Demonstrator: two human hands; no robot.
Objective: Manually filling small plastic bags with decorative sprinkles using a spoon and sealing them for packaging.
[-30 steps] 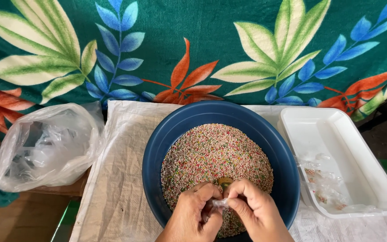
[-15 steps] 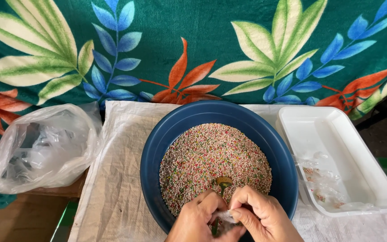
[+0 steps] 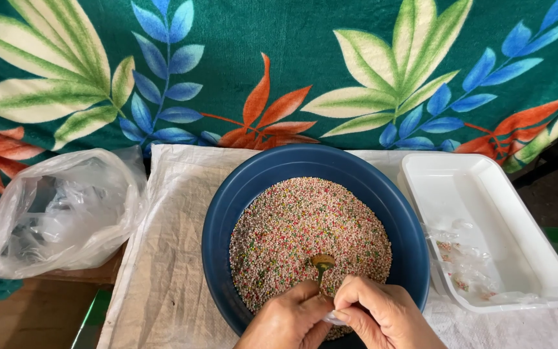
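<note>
Head cam looks down at a round dark blue plastic basin (image 3: 227,213) filled w/ tiny multicoloured sugar beads (image 3: 305,226) (pink, white, green mix), sitting on a white woven sack cloth (image 3: 163,258) spread over the work surface. Both hands are at the bottom edge of the frame, over the near side of the basin. Left hand (image 3: 289,320) is curled shut, fingers pinched round the handle of a small brass-coloured metal spoon (image 3: 322,264); spoon bowl lies on the beads, just ahead of the knuckles, handle running back into the grip. Right hand (image 3: 382,313) is closed too, touching the left, fingertips pinching a small clear plastic bag (image 3: 334,318) between the two hands, mostly hidden. Right of the basin, just beside its rim: a white rectangular plastic tray (image 3: 518,239) holding a few clear packets w/ beads in them (image 3: 466,271). Left of the cloth: a crumpled translucent plastic bag (image 3: 66,207), contents unclear. Behind everything hangs a green fabric w/ big leaf print (image 3: 240,64) in blue, orange, pale green.
</note>
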